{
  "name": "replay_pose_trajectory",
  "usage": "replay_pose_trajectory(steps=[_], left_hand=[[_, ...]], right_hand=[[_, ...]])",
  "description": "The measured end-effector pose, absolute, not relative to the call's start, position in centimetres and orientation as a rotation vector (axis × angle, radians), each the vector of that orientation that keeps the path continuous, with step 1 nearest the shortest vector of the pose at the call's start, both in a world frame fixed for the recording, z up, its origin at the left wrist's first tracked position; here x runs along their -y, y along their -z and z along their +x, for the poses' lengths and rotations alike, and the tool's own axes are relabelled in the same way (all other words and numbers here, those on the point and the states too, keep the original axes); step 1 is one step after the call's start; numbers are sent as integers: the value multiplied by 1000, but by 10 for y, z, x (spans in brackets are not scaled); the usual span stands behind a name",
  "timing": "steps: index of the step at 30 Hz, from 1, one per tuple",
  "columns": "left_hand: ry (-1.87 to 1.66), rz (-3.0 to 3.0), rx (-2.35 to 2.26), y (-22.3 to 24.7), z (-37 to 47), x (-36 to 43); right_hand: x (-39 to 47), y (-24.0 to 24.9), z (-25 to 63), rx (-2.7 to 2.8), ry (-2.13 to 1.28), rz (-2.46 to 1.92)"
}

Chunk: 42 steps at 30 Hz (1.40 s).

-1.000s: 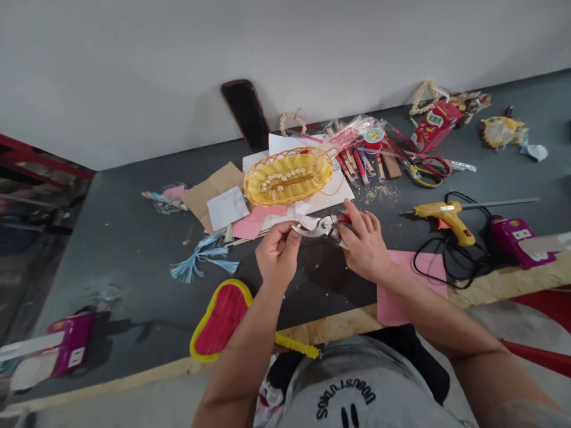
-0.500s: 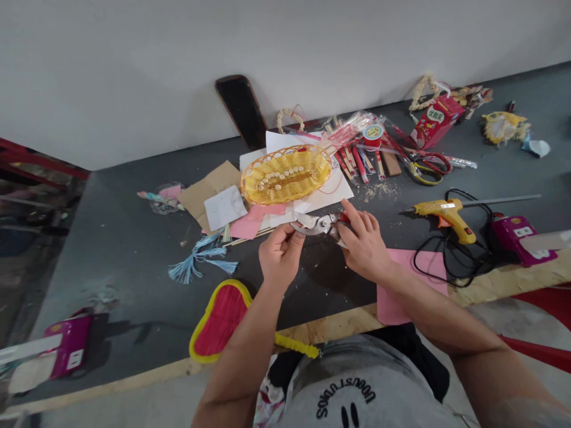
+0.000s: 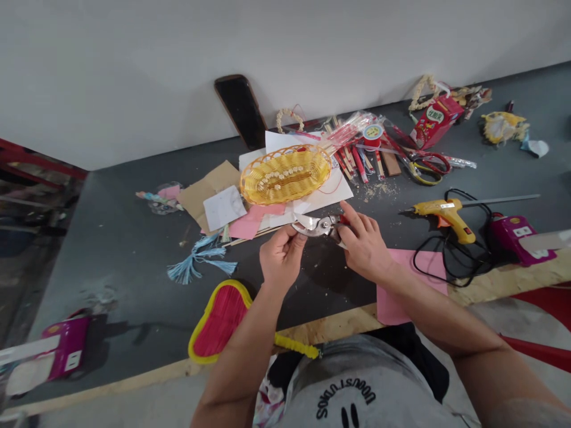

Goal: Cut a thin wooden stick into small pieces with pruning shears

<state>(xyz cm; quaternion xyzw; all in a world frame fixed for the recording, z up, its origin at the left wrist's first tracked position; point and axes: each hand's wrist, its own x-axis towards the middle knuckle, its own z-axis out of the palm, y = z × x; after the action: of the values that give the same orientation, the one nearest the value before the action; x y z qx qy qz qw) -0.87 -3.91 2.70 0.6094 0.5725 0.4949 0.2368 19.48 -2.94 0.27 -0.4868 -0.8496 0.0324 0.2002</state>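
Note:
My right hand is closed round the red handles of a pair of pruning shears, whose metal blades point left and stand apart. At the blades, my left hand pinches with thumb and forefinger; whatever lies between those fingertips is too small to make out. Just beyond the shears sits a yellow woven basket with a row of small pale pieces in it. Thin wooden sticks lie behind my left hand. A red heart-like fan shape with a yellow edge rests partly under my left forearm.
A yellow glue gun with a black cord lies at right, near scissors and a red drink carton. Blue tassels lie left. A phone leans on the wall. Pink paper lies by my right forearm.

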Motion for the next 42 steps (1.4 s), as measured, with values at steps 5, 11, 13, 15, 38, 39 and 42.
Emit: replay_pose_trajectory(steps=[5,11,13,15,38,39,42], left_hand=[[-1371,1737,-1580,-31,-8,43],[-1370,1838,-1616,-41,-4,47],[-1374,1872,-1615,-43,-3,48],[-1378,1891,-1612,-44,-3,48],[-1335,1884,-1607,-42,-7,46],[-1324,1887,-1611,-42,-7,46],[-1308,1904,-1621,-44,-7,46]], right_hand=[[29,-6,195,2319,-161,-1343],[30,-14,196,2410,-194,-1383],[31,-15,195,2410,-203,-1388],[32,-14,195,2406,-210,-1382],[30,-13,199,2461,-170,-1326],[30,-14,199,2462,-173,-1330],[29,-14,198,2454,-194,-1353]])
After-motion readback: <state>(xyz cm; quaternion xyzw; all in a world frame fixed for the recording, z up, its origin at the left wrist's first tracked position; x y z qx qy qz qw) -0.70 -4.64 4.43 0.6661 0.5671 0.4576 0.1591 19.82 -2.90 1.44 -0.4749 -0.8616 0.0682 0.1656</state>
